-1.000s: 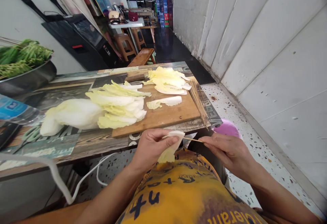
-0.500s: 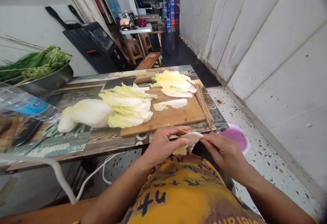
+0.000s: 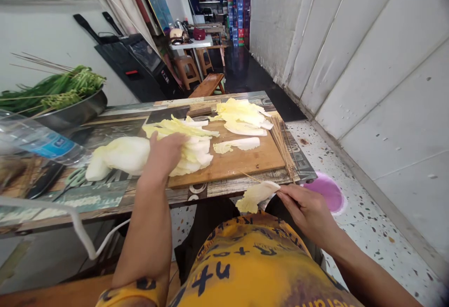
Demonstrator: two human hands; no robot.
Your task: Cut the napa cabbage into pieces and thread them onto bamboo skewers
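Observation:
In front of my shirt, the fingers of my right hand [image 3: 310, 211] pinch the end of a thin wooden skewer. On that skewer sits a cabbage leaf [image 3: 257, 195] with a white stem and a pale yellow frilled end. My left hand [image 3: 167, 153] lies over the pile of cut cabbage leaves [image 3: 196, 155], thumb apart from the other fingers; whether it touches a leaf is hard to see. A single narrow leaf [image 3: 236, 145] rests on the wooden cutting board [image 3: 252, 160]. Behind it lies another heap of yellowish leaves [image 3: 242, 115].
Bare skewers [image 3: 282, 148] lie along the board's right edge. To the left are a whole cabbage [image 3: 124, 155], a plastic bottle [image 3: 56, 146], scissors [image 3: 75, 176] and a metal bowl of greens [image 3: 70, 110]. A cleaver [image 3: 168, 114] lies behind. A pink basin [image 3: 324, 192] stands on the floor.
My left hand has let go of the skewered leaf and moved left and forward to the leaf pile. My right hand stays in place, still holding the skewer.

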